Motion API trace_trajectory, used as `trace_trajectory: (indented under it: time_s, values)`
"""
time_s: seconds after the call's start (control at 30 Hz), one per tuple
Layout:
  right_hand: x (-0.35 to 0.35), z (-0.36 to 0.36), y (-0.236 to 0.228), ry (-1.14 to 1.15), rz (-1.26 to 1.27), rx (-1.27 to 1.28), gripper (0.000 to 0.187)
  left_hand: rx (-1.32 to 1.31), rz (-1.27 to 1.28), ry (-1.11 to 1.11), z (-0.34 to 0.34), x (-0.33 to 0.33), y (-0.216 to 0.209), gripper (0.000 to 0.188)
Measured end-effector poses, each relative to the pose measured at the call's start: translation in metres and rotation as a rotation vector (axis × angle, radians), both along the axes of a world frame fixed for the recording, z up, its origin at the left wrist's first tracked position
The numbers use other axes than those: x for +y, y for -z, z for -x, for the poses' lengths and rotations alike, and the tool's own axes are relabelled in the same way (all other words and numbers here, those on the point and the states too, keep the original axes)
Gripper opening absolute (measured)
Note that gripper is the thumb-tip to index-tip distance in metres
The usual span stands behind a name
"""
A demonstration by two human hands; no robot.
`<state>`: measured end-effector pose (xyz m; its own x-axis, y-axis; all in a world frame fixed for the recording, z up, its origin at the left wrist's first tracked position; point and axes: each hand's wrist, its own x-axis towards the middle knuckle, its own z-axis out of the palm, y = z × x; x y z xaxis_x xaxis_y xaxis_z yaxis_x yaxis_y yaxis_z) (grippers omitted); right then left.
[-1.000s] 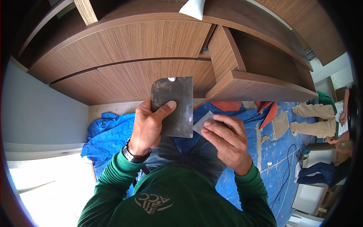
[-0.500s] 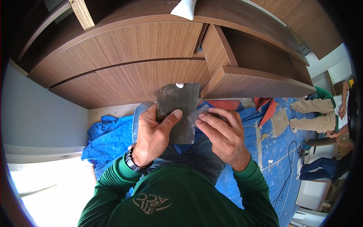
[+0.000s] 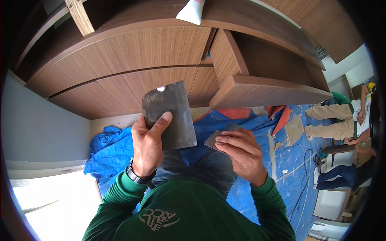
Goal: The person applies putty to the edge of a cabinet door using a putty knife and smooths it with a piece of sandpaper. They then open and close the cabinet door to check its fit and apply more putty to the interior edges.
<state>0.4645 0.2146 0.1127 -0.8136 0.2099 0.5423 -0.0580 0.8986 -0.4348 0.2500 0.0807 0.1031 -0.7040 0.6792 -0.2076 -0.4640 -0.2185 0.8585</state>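
– Plate (image 3: 177,124) loc?
– Dark, flat, clamped by its L edge in L grip (image 3: 148,146), held out in front of person; white dab (image 3: 161,88) nr top edge.
– R grip (image 3: 244,152)?
– Pinching small flat gray piece (image 3: 212,141), just beside plate's lower R corner, gap between.
– Cabinet (image 3: 120,52)?
– Brown wood-grain; white tube (image 3: 190,13) on top nr front edge, drawer (image 3: 273,90) at R pulled out.
– Below?
– Blue sheet (image 3: 109,146), red scraps (image 3: 281,121) nr cabinet's base; ppl (image 3: 331,117) at far R.
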Motion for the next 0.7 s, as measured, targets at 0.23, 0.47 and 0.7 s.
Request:
trace_trajectory:
  time_s: [0.23, 0.47, 0.7]
  values:
    - [-0.037, 0.015, 0.022, -0.057, 0.315, 0.123, 0.039, -0.331, -0.094, 0.002, -0.025, 0.000, 0.018, 0.021]
    - [-0.020, -0.001, 0.051, 0.129, 0.032, -0.030, 0.038, -0.322, -0.116, 0.006, -0.025, -0.004, 0.005, 0.024]
    - [-0.007, -0.004, 0.001, 0.132, -0.052, 0.144, 0.038, -0.124, -0.057, 0.138, 0.004, 0.007, 0.006, 0.021]
